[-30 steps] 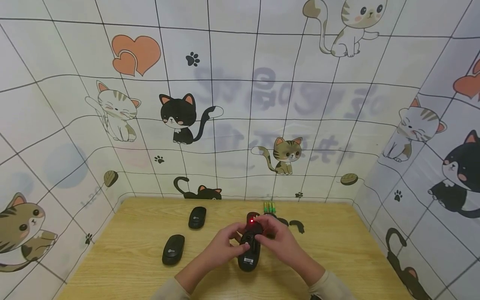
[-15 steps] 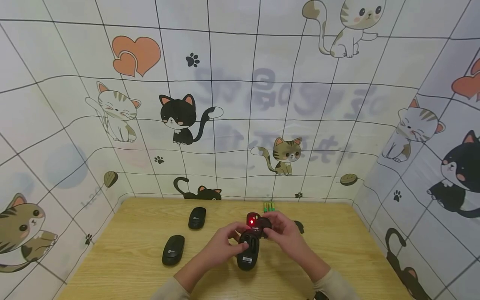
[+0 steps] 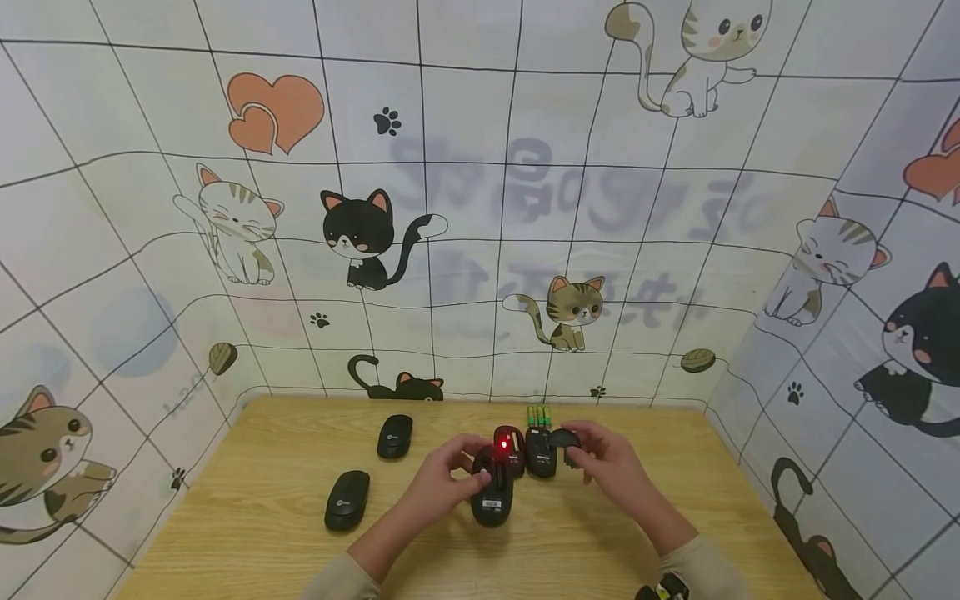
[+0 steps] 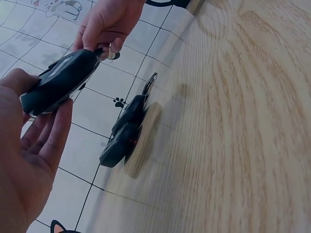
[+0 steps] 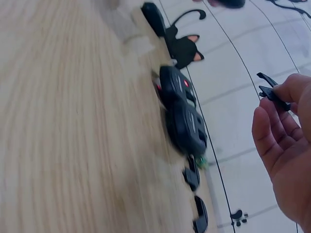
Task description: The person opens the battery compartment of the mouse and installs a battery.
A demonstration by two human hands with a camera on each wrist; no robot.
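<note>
My left hand holds a black computer mouse underside up, above the table. A long slot and a white label show on that underside. In the left wrist view, thumb and fingers grip the mouse from its two sides. To the right, my right hand pinches a small curved black battery cover, apart from the mouse. The right wrist view has this cover between thumb and fingertips, off the table.
A dark red mouse with a lit red light and a black mouse lie underside up behind the hands. Green batteries lie beyond them. Two black mice sit upright at left. Loose covers lie near the printed curtain.
My right hand has drawn the battery cover off to the right, away from the mouse, uncovering the black mouse behind. My left hand still holds its mouse, slightly shifted.
</note>
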